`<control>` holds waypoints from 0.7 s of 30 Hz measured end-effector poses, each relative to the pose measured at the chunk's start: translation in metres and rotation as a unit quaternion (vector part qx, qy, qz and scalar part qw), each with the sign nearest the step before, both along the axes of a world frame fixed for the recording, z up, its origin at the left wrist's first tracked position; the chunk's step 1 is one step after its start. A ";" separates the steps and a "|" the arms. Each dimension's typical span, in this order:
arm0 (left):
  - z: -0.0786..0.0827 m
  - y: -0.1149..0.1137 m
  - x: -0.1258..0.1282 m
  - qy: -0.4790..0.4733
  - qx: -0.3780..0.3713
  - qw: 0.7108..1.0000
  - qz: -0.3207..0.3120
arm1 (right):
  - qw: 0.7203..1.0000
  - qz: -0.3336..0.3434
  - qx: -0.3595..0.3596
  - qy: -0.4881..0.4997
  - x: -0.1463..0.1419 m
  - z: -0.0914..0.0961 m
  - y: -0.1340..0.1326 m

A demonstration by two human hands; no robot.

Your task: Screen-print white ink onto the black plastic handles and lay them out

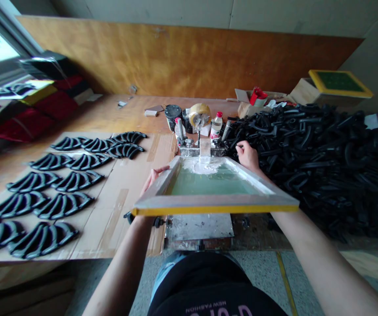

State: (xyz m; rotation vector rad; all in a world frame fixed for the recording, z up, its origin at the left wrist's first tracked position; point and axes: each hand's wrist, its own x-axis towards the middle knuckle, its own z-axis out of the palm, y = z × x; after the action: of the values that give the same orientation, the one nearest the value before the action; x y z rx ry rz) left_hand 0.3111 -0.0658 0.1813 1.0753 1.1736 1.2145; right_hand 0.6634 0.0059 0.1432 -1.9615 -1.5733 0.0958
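A screen-printing frame (215, 202) with a pale green mesh is tilted up over a metal base plate (202, 226). White paste (205, 166) lies along the mesh's far end, by an upright squeegee-like block (205, 149). My left hand (152, 177) is beside the frame's left side, which hides part of it; the fingers that show are stretched out. Past the frame's right side, my right hand (248, 156) has curled fingers at the edge of a heap of black plastic parts (307, 149). Whatever may be in those fingers is too small or hidden to make out.
Black fan-shaped ribbed parts (77, 180) lie in rows on cardboard (110, 219) at left. Behind the press stand a red-capped bottle (216, 125), a tape roll (199, 115) and a dark tub (173, 115). A yellow-edged screen (340, 83) rests on a box at right.
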 end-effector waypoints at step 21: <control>-0.108 -0.083 -0.036 0.067 -0.221 0.969 0.089 | 0.879 0.473 -0.012 -0.054 -0.229 -0.046 -0.133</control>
State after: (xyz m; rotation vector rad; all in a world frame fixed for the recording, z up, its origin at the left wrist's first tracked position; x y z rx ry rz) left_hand 0.2746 -0.1493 0.0730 0.7333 1.5846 0.9569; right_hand 0.4343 -0.1272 0.0970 -1.0440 -2.4719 0.4009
